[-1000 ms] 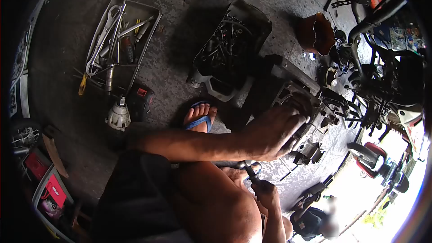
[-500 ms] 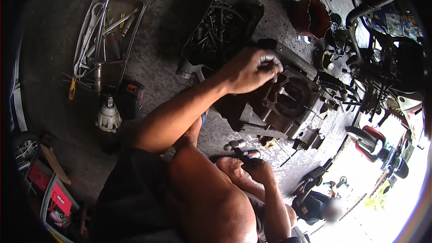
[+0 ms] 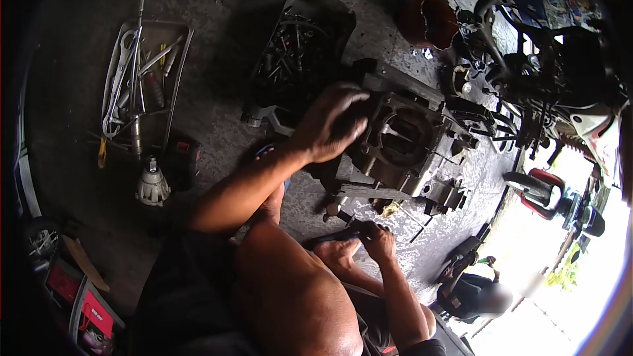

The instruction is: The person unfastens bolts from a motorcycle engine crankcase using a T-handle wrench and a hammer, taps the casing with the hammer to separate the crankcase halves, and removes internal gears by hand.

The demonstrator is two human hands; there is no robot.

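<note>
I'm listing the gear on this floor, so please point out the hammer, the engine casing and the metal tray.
Hammer (image 3: 334, 209): head-camera view, on its metal head.
Engine casing (image 3: 390, 165): head-camera view, on the face beside its round opening.
Metal tray (image 3: 180, 79): head-camera view, on its rim.

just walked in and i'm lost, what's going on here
A person is at what looks like an engine casing, with a rod showing in its opening. Their left hand is beside it, fingers curved; contact is unclear. The right hand grips a hammer, apart from the casing. A tray holds tools.
</note>
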